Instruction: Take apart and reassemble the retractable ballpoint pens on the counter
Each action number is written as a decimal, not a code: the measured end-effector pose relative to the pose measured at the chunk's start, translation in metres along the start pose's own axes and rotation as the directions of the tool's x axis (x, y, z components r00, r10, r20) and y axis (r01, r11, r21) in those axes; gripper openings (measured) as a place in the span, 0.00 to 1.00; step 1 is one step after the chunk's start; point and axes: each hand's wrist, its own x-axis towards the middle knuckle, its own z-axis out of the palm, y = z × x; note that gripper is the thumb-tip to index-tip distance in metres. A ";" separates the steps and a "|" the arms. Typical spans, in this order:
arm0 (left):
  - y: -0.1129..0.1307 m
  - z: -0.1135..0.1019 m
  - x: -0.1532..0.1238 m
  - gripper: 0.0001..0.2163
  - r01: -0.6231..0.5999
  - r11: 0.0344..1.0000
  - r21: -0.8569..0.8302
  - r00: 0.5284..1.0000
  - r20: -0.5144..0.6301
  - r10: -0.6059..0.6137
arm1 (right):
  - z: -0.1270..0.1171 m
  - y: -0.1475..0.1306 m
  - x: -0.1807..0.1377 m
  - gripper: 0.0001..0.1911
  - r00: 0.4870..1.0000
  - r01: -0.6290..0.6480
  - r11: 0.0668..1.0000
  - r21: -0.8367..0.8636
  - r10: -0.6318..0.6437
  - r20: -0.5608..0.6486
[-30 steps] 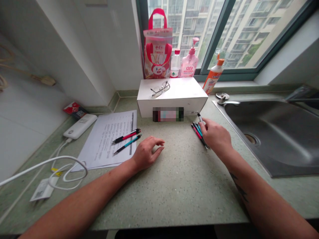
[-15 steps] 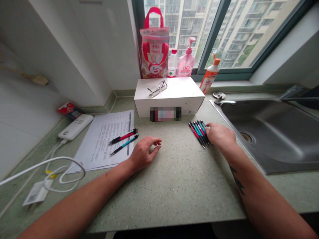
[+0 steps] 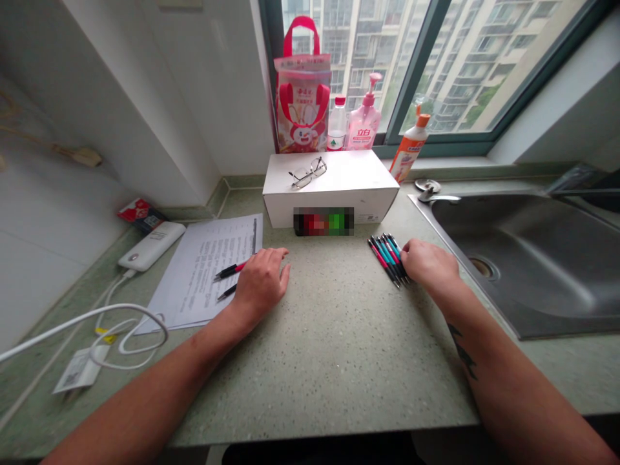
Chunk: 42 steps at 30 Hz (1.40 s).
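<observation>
My left hand [image 3: 261, 284] lies palm down on the right edge of a printed sheet of paper [image 3: 203, 271]. Its fingers are flat over the right ends of the red and black pens [image 3: 227, 271] that lie there. My right hand [image 3: 429, 265] rests on the green counter [image 3: 339, 336] with its fingers curled. The fingertips press against the near ends of a row of several red, teal and black pens [image 3: 386, 253] lying side by side.
A white box [image 3: 334, 187] with glasses [image 3: 307, 173] on it stands at the back. Behind it are a red bag [image 3: 301, 97] and bottles [image 3: 363, 126]. A steel sink [image 3: 523, 258] is at the right. At the left lie a power bank [image 3: 152, 245] and white cables [image 3: 111, 323].
My left hand has moved left from the bare counter onto the pens on the paper. My right hand put down a pen a second ago and now stays at the row.
</observation>
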 end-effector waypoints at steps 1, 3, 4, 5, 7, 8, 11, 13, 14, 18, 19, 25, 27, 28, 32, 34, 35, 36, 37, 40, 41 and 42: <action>-0.002 -0.002 0.000 0.10 0.008 0.996 0.086 1.000 0.009 -0.009 | 0.000 0.000 0.000 0.19 1.000 -0.002 1.000 -0.001 0.002 0.001; -0.006 -0.007 -0.001 0.07 0.028 0.972 0.231 0.999 0.035 -0.037 | 0.000 -0.001 0.001 0.20 1.000 -0.006 1.000 -0.002 0.006 0.002; -0.009 -0.008 -0.002 0.05 0.039 0.958 0.284 0.997 0.055 -0.057 | 0.000 -0.001 0.001 0.21 1.000 -0.008 1.000 -0.002 0.008 0.000; -0.012 -0.009 -0.003 0.04 0.045 0.945 0.324 0.994 0.077 -0.074 | 0.000 -0.001 0.001 0.21 1.000 -0.007 1.000 0.000 0.007 -0.003; -0.019 -0.009 -0.007 0.06 0.052 0.930 0.363 0.989 0.111 -0.099 | 0.000 -0.001 0.001 0.21 1.000 -0.008 1.000 0.004 0.008 -0.014; -0.022 -0.008 -0.009 0.07 0.050 0.930 0.365 0.988 0.120 -0.100 | 0.000 -0.001 0.000 0.20 1.000 -0.008 1.000 0.008 0.008 -0.022; -0.029 -0.005 -0.013 0.10 0.017 0.928 0.373 0.988 0.134 -0.071 | -0.001 -0.002 -0.002 0.20 0.997 0.007 1.000 0.028 -0.005 -0.079; -0.029 -0.005 -0.013 0.10 0.013 0.926 0.378 0.988 0.137 -0.069 | -0.003 -0.004 -0.005 0.19 0.987 0.033 0.998 0.060 -0.023 -0.162; -0.027 -0.005 -0.012 0.10 0.018 0.925 0.380 0.987 0.139 -0.076 | -0.003 -0.006 -0.007 0.18 0.976 0.056 0.995 0.082 -0.038 -0.215; -0.010 -0.007 -0.007 0.08 0.014 0.929 0.369 0.986 0.150 -0.075 | 0.002 -0.021 -0.020 0.16 0.885 0.301 0.934 0.193 -0.198 -0.422; -0.004 -0.007 -0.006 0.06 -0.003 0.941 0.339 0.987 0.152 -0.052 | 0.005 -0.026 -0.025 0.16 0.851 0.401 0.888 0.223 -0.272 -0.448; 0.031 0.000 -0.010 0.02 -0.100 0.987 -0.123 0.993 0.053 0.107 | 0.028 -0.059 -0.056 0.16 0.598 0.801 0.489 0.344 -0.655 -0.461; 0.038 0.002 -0.013 0.01 -0.177 0.950 -0.255 0.983 -0.005 0.182 | 0.034 -0.064 -0.062 0.17 0.508 0.858 0.381 0.344 -0.729 -0.459; 0.041 0.003 -0.015 0.01 -0.207 0.930 -0.305 0.978 -0.028 0.208 | 0.036 -0.066 -0.064 0.16 0.465 0.879 0.334 0.339 -0.757 -0.460; 0.042 0.009 -0.018 0.04 -0.195 0.892 -0.408 0.981 -0.073 0.181 | 0.040 -0.064 -0.061 0.14 0.444 0.887 0.297 0.354 -0.760 -0.475; 0.037 0.012 -0.016 0.06 -0.113 0.890 -0.441 0.993 -0.066 0.094 | 0.038 -0.060 -0.056 0.14 0.540 0.832 0.354 0.428 -0.695 -0.475; 0.035 0.013 -0.015 0.06 -0.066 0.882 -0.467 0.997 -0.058 0.044 | 0.037 -0.059 -0.053 0.14 0.594 0.792 0.375 0.482 -0.657 -0.465; 0.032 0.014 -0.014 0.06 -0.019 0.866 -0.499 0.999 -0.049 -0.006 | 0.036 -0.057 -0.050 0.13 0.644 0.747 0.385 0.542 -0.623 -0.445; 0.029 0.015 -0.012 0.05 0.021 0.846 -0.533 0.997 -0.046 -0.054 | 0.035 -0.056 -0.047 0.14 0.687 0.697 0.380 0.608 -0.597 -0.414; 0.023 0.014 -0.010 0.06 0.106 0.789 -0.606 0.986 -0.038 -0.161 | 0.035 -0.057 -0.041 0.15 0.768 0.540 0.314 0.781 -0.564 -0.304; 0.022 0.013 -0.010 0.07 0.125 0.775 -0.620 0.983 -0.030 -0.182 | 0.036 -0.057 -0.040 0.15 0.781 0.498 0.289 0.818 -0.559 -0.277; 0.021 0.013 -0.010 0.08 0.142 0.762 -0.632 0.980 -0.019 -0.198 | 0.037 -0.058 -0.039 0.15 0.789 0.466 0.266 0.844 -0.556 -0.261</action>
